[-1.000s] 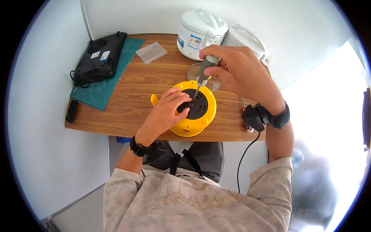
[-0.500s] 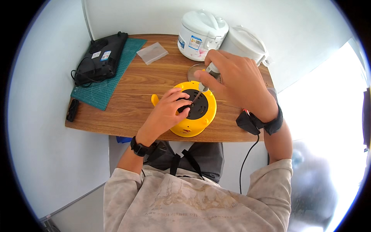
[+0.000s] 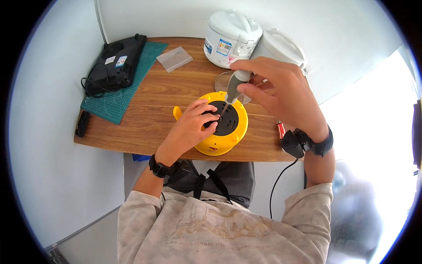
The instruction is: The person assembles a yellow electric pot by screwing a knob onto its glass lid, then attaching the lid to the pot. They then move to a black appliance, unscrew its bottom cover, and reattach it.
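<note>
Head view: a screwdriver with a grey-green handle is being gripped by the right hand, the forefinger curling over the pale cap and the thumb pressing against the side of the handle. Its long axis is slanting: the cap is leaning up and toward the right, while the thin metal shaft is pointing down and to the left, ending near the middle of a black slotted disc. Whether the tip is sitting in a screw cannot be told.

The disc is facing upward, being ringed by the yellow shell of a round appliance, which is standing near the front edge of a wooden table. From the appliance, a yellow lug is jutting out to the left. The left hand is being laid over the left side of disc and shell, its fingers spread and slightly bent, with forefinger and thumb parted close to the shaft's end.

Behind the appliance, a glass lid is lying partly covered by the right hand and screwdriver; beyond it a white rice cooker is standing. To the right, near the right wrist, a red-handled tool is being partly hidden.
</note>
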Tool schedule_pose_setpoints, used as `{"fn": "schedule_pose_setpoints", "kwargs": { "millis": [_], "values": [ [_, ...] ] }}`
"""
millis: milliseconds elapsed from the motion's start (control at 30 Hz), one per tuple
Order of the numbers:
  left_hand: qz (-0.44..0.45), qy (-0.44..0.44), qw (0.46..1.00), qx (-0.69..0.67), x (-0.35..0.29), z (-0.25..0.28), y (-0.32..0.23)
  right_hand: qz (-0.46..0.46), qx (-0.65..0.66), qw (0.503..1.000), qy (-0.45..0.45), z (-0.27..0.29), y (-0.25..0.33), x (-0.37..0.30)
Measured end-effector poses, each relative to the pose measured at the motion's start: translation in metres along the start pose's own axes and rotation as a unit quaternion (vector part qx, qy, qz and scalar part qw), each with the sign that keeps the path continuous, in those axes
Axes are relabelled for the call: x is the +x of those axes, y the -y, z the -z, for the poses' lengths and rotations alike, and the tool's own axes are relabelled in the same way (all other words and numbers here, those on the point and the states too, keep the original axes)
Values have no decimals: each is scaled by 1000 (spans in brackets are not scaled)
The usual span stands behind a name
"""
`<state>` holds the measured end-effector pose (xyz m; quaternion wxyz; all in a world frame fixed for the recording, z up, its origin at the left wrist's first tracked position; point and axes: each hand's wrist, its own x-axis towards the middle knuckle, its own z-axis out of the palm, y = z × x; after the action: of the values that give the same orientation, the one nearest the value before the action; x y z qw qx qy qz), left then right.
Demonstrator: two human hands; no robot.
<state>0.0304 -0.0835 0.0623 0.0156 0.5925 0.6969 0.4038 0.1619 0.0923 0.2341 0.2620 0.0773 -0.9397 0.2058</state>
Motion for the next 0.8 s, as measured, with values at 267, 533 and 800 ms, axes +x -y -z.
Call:
{"fn": "schedule_pose_setpoints", "kwargs": {
  "millis": [267,533,800],
  "values": [
    [0,5,1000,11,-1,1,-1,1,-249,969,-3,-8,8,9],
    [-6,-4,1000,20,1,-1,-1,1,-130,991,-6,-21,3,-1],
    [2,0,1000,13,-1,1,-1,20,-23,999,32,-4,6,-4]
  ]
}}
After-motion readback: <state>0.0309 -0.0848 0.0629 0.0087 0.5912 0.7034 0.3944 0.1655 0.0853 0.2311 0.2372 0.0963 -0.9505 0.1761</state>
